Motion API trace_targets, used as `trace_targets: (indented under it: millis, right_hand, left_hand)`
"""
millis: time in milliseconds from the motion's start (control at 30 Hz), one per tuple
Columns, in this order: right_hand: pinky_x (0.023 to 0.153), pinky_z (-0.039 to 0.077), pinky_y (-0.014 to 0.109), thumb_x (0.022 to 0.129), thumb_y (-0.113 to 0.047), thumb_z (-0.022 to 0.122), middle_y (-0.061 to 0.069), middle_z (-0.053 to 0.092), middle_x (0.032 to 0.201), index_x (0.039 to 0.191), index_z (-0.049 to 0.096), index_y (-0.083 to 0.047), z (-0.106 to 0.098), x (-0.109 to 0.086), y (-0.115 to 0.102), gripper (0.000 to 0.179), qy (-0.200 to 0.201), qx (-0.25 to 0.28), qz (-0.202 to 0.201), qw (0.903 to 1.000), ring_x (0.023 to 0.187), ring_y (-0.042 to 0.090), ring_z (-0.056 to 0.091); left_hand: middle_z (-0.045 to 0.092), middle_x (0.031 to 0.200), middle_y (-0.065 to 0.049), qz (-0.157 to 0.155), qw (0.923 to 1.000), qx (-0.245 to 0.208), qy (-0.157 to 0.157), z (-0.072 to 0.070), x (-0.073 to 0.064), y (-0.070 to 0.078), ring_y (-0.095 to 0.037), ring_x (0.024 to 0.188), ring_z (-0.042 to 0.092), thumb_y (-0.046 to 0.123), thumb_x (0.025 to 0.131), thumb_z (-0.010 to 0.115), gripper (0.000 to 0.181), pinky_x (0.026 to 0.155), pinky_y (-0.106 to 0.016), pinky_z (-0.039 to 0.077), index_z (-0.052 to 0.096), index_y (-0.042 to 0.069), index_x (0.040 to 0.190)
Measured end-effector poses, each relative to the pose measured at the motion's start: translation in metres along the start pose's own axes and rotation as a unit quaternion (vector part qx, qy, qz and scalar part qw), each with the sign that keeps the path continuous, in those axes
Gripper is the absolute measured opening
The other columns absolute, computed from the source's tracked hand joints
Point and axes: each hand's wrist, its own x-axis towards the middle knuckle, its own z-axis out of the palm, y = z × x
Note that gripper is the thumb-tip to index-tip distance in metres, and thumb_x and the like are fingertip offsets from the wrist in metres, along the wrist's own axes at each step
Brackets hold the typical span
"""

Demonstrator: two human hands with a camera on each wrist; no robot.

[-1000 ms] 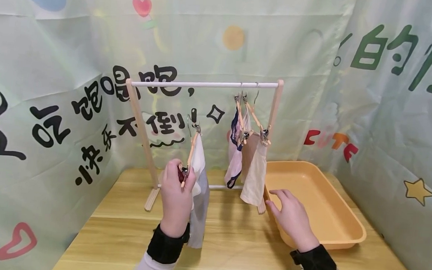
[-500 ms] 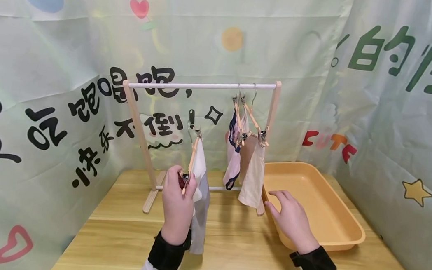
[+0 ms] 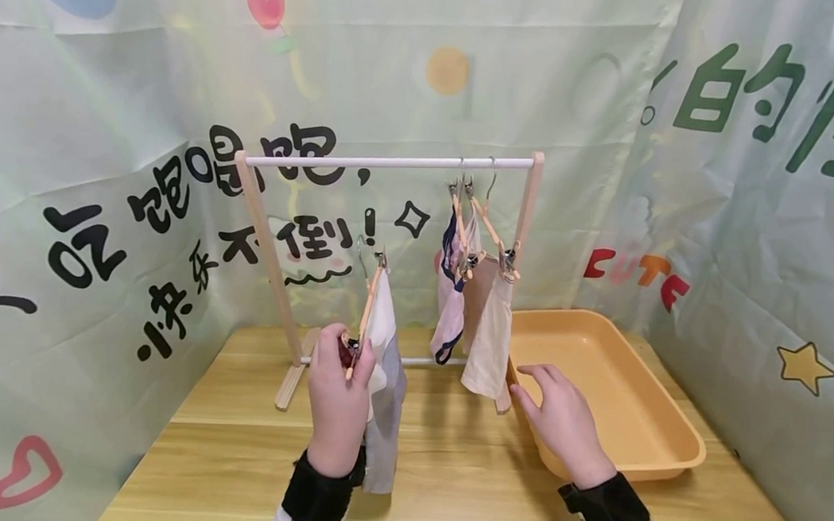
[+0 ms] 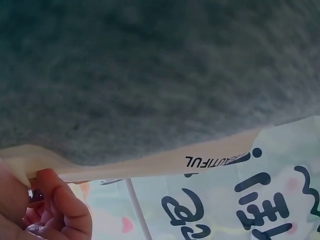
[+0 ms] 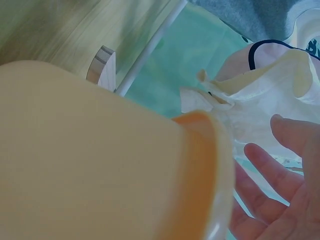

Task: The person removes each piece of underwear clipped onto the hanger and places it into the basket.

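Observation:
In the head view, my left hand [image 3: 338,415] pinches the near clip end of a small hanger [image 3: 369,305], whose hook stands below the rack's bar. From it hangs a garment [image 3: 382,426], white above and grey below. The grey cloth [image 4: 150,80] fills most of the left wrist view, with a pale strip lettered "BEAUTIFUL" under it. My right hand [image 3: 563,421] holds nothing; its fingers are loosely bent beside the left rim of a yellow tray [image 3: 692,453]. In the right wrist view that hand [image 5: 287,195] is near the tray's edge and a cream garment [image 5: 265,110].
A wooden rack with a white bar [image 3: 366,162] stands on the wood-grain table [image 3: 233,456]. Two hangers at its right end carry a pink garment with navy trim [image 3: 449,326] and a cream garment [image 3: 489,337]. Printed fabric walls [image 3: 557,78] enclose the table.
My left hand has sunk slightly with the hanger and garment, which stay in its grip. My right hand has barely moved. The head view has shifted a little.

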Motion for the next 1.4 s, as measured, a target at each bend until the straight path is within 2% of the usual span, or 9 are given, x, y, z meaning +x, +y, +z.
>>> trace_targets:
  millis: [233,400,567,700,933,1167,1267,1400]
  right_hand:
    - [0.074,0.054,0.053,0.085,-0.029,0.07,0.016,0.066,0.107,0.112,0.065,-0.006,0.0,0.0,-0.001,0.035,0.01,0.002,0.003,0.9999,0.093,0.033,0.062]
    - [0.074,0.054,0.053,0.085,-0.029,0.07,0.016,0.066,0.106,0.111,0.066,-0.006,0.0,-0.001,-0.002,0.035,0.013,0.0,0.003,0.9999,0.093,0.033,0.062]
    - [0.073,0.054,0.053,0.084,-0.028,0.071,0.015,0.066,0.105,0.11,0.066,-0.006,-0.001,-0.001,-0.003,0.034,0.021,0.005,-0.001,0.9998,0.092,0.032,0.063]
    - [0.072,0.054,0.052,0.084,-0.028,0.071,0.015,0.067,0.105,0.109,0.067,-0.006,-0.002,0.0,-0.004,0.034,0.024,0.007,-0.004,0.9997,0.091,0.032,0.063]
    - [0.072,0.054,0.051,0.083,-0.025,0.072,0.014,0.067,0.104,0.108,0.067,-0.007,-0.002,0.0,-0.005,0.031,0.028,0.006,-0.008,0.9995,0.091,0.031,0.063]
    - [0.072,0.055,0.051,0.083,-0.024,0.072,0.014,0.067,0.103,0.108,0.067,-0.008,-0.004,0.002,-0.005,0.03,0.033,0.002,-0.016,0.9993,0.09,0.031,0.063]
    - [0.072,0.055,0.051,0.083,-0.025,0.072,0.014,0.067,0.103,0.108,0.067,-0.008,-0.005,0.002,-0.005,0.03,0.034,0.002,-0.014,0.9993,0.09,0.03,0.063]
    - [0.073,0.054,0.051,0.084,-0.025,0.071,0.014,0.067,0.104,0.109,0.067,-0.008,-0.007,0.002,-0.006,0.031,0.034,0.006,-0.012,0.9993,0.091,0.03,0.063]
  left_hand:
    - [0.044,0.072,-0.009,0.001,1.0,-0.003,-0.004,-0.005,0.0,-0.001,-0.014,0.065,0.041,0.005,0.088,0.062,0.019,0.051,-0.033,0.038,0.051,0.001,0.103]
    - [0.048,0.075,-0.009,-0.018,0.9994,-0.029,-0.003,-0.015,0.004,0.0,-0.015,0.066,0.047,0.003,0.085,0.064,0.021,0.052,-0.029,0.044,0.052,0.0,0.101]
    - [0.055,0.082,-0.009,-0.061,0.9959,-0.067,0.003,-0.031,0.011,0.003,-0.015,0.07,0.055,0.002,0.084,0.066,0.021,0.055,-0.015,0.05,0.054,-0.001,0.102]
    - [0.056,0.086,-0.006,-0.089,0.9937,-0.067,0.005,-0.047,0.014,0.007,-0.014,0.07,0.056,0.004,0.084,0.067,0.023,0.054,-0.013,0.049,0.055,-0.001,0.103]
    - [0.054,0.085,-0.002,-0.1,0.992,-0.075,0.019,-0.071,0.016,0.017,-0.015,0.069,0.056,-0.001,0.084,0.065,0.022,0.053,-0.013,0.049,0.054,-0.005,0.102]
    - [0.055,0.084,-0.002,-0.111,0.986,-0.113,0.052,-0.088,0.02,0.017,-0.018,0.069,0.054,-0.008,0.081,0.063,0.025,0.056,-0.012,0.049,0.052,-0.013,0.103]
    - [0.055,0.082,-0.004,-0.121,0.9793,-0.149,0.064,-0.095,0.023,0.016,-0.017,0.066,0.052,-0.01,0.081,0.062,0.026,0.055,-0.012,0.048,0.051,-0.016,0.103]
    - [0.055,0.079,-0.005,-0.123,0.9607,-0.237,0.078,-0.103,0.025,0.013,-0.015,0.064,0.052,-0.013,0.08,0.062,0.025,0.053,-0.013,0.048,0.051,-0.018,0.101]
